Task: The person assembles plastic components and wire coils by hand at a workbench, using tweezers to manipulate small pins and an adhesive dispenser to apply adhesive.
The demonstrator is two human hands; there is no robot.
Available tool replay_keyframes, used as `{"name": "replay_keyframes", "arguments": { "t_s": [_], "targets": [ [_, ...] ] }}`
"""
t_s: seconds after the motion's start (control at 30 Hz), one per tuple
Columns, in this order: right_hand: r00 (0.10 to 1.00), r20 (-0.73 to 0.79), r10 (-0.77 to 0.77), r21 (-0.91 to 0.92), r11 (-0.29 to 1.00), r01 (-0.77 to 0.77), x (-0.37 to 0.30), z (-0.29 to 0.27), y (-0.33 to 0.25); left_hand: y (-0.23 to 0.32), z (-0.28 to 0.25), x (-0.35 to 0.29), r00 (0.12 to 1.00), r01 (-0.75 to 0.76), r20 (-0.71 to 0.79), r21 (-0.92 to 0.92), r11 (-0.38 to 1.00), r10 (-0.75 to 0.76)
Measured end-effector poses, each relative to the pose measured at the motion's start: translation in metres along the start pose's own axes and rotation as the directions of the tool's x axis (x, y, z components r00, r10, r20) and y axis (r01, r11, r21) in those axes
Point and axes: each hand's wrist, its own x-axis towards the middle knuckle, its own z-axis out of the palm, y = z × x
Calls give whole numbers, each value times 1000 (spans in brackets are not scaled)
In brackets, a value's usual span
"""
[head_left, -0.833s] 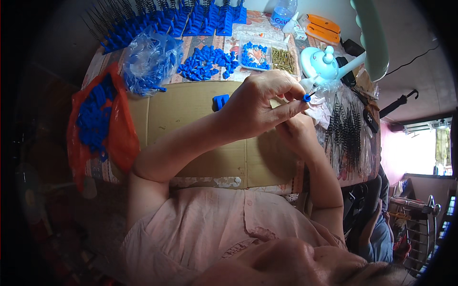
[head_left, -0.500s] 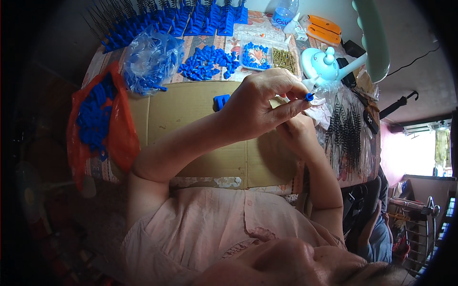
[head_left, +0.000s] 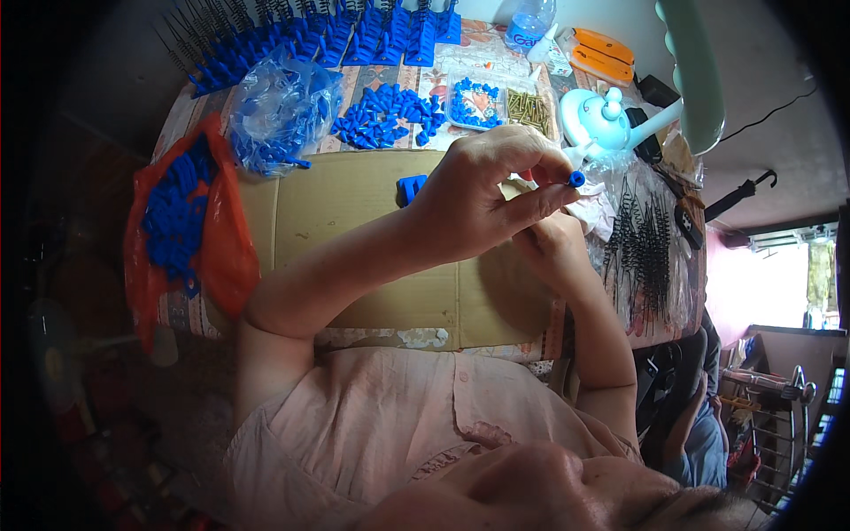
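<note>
My left hand is raised over the right part of the cardboard sheet. Its thumb and index finger pinch a small blue plastic piece, whose round end faces outward with a darker middle. Close behind and below it is my right hand, partly covered by the left one; its fingertips are hidden, so what it holds, if anything, does not show. Beside my left wrist, a blue plastic part lies on the cardboard. A pale white tip shows just above the pinched piece.
Loose blue pieces, a clear tray and brass-coloured pins lie beyond the cardboard. Blue stands with springs line the back. A red bag is left; black springs and a light-blue lamp-like object are right.
The blue piece between my left fingertips has turned slightly, its round end now facing out more. A thin dark tip seen beside it earlier no longer shows. Both arms stay nearly still.
</note>
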Motion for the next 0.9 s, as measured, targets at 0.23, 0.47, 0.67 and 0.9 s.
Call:
{"name": "replay_keyframes", "arguments": {
  "t_s": [0.23, 0.47, 0.67, 0.9],
  "targets": [
    [1000, -7, 5, -7, 1000, -5, 0, 0, 1, -3, 3, 2, 1000, -26, -15, 3, 1000, 26],
    [1000, -25, -19, -7, 1000, 19, 1, 1, 1, -8, 7, -1, 1000, 22, 16, -25, 999, -22],
    [1000, 7, 1, 8, 1000, -1, -1, 0, 4, -11, 7, -1, 999, 31, 35, -37, 999, -30],
    [1000, -28, 8, 6, 1000, -8, -1, 1, 3, -15, 6, -3, 992, 89, 94, -40, 995, -85]
  ]
}}
